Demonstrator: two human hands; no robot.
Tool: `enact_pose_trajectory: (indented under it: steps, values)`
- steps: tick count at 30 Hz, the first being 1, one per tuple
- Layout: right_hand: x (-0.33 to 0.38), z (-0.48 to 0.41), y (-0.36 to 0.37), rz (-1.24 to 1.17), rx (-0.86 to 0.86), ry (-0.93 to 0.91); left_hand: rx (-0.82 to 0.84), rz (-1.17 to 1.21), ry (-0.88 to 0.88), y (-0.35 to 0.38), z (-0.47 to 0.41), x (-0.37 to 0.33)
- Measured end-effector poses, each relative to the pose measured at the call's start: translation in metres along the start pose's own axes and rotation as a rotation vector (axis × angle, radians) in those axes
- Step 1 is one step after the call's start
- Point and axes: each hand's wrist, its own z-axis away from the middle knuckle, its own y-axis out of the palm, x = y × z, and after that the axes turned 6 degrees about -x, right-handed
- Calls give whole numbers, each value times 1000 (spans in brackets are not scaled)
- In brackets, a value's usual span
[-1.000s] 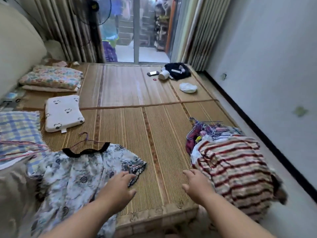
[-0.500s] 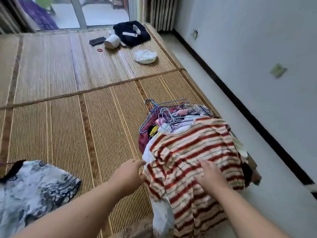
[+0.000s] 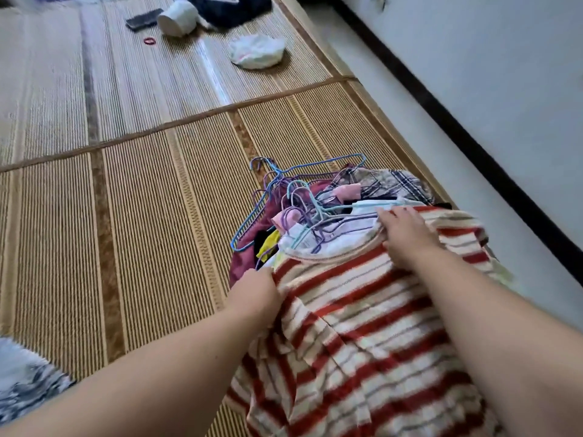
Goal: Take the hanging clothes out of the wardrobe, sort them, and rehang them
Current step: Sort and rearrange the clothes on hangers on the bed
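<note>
Atop pile (image 3: 391, 182): left fingers (image 3: 266, 275), right fingers (image 3: 391, 216) grip striped shirt (image 3: 362, 326).

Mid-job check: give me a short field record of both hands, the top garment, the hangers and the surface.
left hand: grips the shoulder edge of the striped shirt
right hand: lies on the shirt's neckline; hold unclear
striped shirt: on top of the clothes pile
hangers: blue and purple wire, tangled at the pile's far end
surface: woven mat
</note>
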Motion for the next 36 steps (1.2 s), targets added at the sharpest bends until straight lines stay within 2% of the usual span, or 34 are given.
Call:
enact_pose_trajectory:
  steps: [3, 7, 9, 13, 15, 19, 22, 26, 29, 32, 36]
  values:
    - [3, -17, 2, 25, 40, 40, 14, 80, 31, 3, -14, 1]
    - [-6, -13, -8, 56, 105, -24, -87, 380, 4, -7, 8, 12]
    - [-13, -2, -22, 23, 70, -62, -112, 489, 6, -20, 30, 23]
    - [-18, 40, -48, -205, -71, -113, -87, 677, -15, -58, 73, 47]
    - [-13, 64, -61, -220, -91, -96, -37, 800, -34, -81, 98, 55]
    - [16, 106, -96, -196, -90, -138, 7, 906, 51, -118, 153, 67]
    - [40, 151, -128, -206, -142, -204, 22, 933, 115, -136, 204, 86]
    - [69, 232, -166, -137, -23, -369, 43, 900, 69, -149, 286, 133]
    - [96, 294, -197, -86, 35, -348, 45, 853, 87, -153, 341, 168]
    - [132, 344, -226, -50, -23, -352, -39, 821, 114, -167, 387, 202]
    - [205, 422, -247, -123, -36, -426, -253, 751, 101, -205, 462, 278]
